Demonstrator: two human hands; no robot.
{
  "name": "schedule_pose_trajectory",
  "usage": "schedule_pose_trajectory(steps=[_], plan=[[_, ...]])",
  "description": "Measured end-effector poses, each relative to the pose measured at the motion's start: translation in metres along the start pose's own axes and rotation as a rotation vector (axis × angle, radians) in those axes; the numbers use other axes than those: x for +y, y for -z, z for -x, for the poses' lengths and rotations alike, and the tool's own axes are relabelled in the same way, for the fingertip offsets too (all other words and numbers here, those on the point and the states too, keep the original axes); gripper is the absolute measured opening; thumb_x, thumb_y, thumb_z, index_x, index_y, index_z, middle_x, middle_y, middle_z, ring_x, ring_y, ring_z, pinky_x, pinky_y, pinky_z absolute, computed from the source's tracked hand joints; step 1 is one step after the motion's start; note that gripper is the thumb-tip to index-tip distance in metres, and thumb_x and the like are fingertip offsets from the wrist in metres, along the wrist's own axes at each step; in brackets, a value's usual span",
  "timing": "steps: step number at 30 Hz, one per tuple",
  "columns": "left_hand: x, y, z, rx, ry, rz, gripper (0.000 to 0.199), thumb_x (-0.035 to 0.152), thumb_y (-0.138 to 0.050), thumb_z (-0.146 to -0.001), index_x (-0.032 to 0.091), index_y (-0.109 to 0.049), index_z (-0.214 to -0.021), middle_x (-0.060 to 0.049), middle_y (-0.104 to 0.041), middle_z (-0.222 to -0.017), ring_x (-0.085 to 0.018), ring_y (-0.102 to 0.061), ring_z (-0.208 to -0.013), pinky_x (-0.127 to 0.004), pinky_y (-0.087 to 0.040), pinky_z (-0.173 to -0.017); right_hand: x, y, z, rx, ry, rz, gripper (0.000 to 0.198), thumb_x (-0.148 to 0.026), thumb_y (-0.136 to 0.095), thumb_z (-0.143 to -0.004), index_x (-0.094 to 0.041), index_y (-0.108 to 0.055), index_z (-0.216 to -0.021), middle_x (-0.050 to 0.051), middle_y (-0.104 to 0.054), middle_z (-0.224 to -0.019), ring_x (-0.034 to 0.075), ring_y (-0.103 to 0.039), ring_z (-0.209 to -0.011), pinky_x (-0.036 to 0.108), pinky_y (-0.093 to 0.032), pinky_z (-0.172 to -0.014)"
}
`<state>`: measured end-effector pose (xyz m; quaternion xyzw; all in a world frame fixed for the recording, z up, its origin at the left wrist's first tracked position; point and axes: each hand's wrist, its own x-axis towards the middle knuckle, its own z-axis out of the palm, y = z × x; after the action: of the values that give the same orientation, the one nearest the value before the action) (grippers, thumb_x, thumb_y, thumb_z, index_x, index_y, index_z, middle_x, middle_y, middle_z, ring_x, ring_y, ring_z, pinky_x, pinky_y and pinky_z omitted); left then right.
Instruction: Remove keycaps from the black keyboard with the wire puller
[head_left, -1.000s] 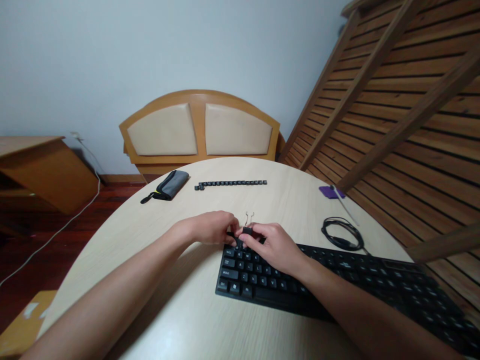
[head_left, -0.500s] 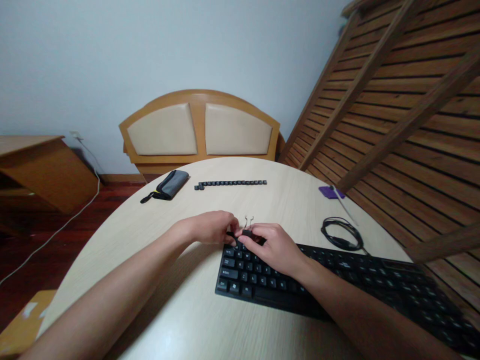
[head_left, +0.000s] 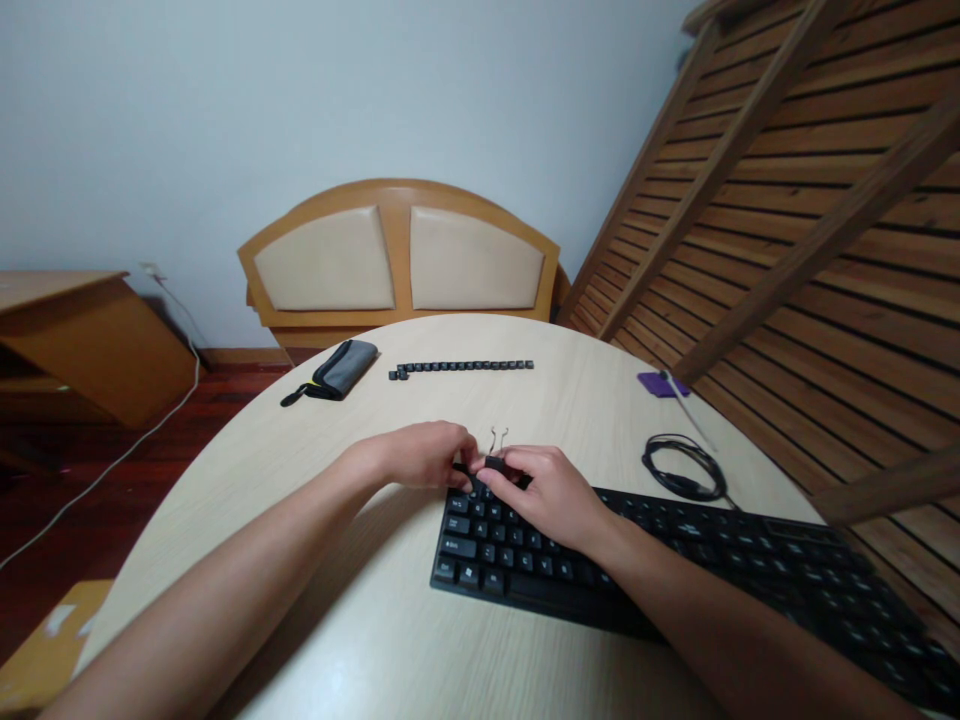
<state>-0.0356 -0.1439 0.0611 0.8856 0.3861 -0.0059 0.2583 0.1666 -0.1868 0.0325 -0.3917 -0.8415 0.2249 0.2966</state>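
A black keyboard [head_left: 459, 548] lies tilted across the table, its left end under my hands. Over its upper left corner, my left hand [head_left: 431, 453] is closed, thumb and curled fingers round the edge; part of that grip is hidden. Pinched in my right hand [head_left: 551, 490] is a small black keycap puller [head_left: 494, 463], its two thin wire prongs pointing up and away from me. The right thumb and fingers cover the keys beneath. Farther back, several loose black keycaps [head_left: 466, 366] form a row, with two more just below its left end.
A grey and black pouch [head_left: 346, 370] lies left of the keycaps. Toward the right edge are a coiled black cable [head_left: 681, 468], a purple item [head_left: 654, 384] and a thin stick-like tool [head_left: 686, 410]. Slatted wood [head_left: 825, 250] rises close on the right.
Almost nothing differs. The keycap puller and my hands hold nearly the same place, with only a slight shift at the prongs and fingertips.
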Motion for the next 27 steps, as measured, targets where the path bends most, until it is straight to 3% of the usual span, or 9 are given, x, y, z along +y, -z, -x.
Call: schedule_pose_trajectory(steps=[10,27], plan=[[-0.0026,-0.0007,-0.0007,-0.008,0.009,0.024,0.019,0.025,-0.071,-0.076,0.016,-0.068,-0.092,-0.003,-0.068,-0.078,-0.014,-0.056,-0.062,-0.024,-0.037,-0.057,-0.0017,-0.0002,-0.0007,-0.011,-0.1,0.077,0.035,-0.039,-0.049,-0.095,-0.018,-0.065,-0.072,0.002,-0.066,-0.067,0.014,-0.058,-0.062,0.025,-0.039,-0.06],[-0.0023,-0.0007,-0.0006,-0.02,0.021,0.021,0.021,0.026,-0.07,-0.076,0.017,-0.069,-0.095,-0.003,-0.069,-0.081,-0.015,-0.058,-0.068,-0.024,-0.038,-0.059,-0.0013,0.0011,-0.001,-0.06,-0.175,-0.025,0.037,-0.042,-0.045,-0.097,-0.02,-0.072,-0.085,0.004,-0.075,-0.08,0.017,-0.069,-0.071,0.025,-0.046,-0.064]])
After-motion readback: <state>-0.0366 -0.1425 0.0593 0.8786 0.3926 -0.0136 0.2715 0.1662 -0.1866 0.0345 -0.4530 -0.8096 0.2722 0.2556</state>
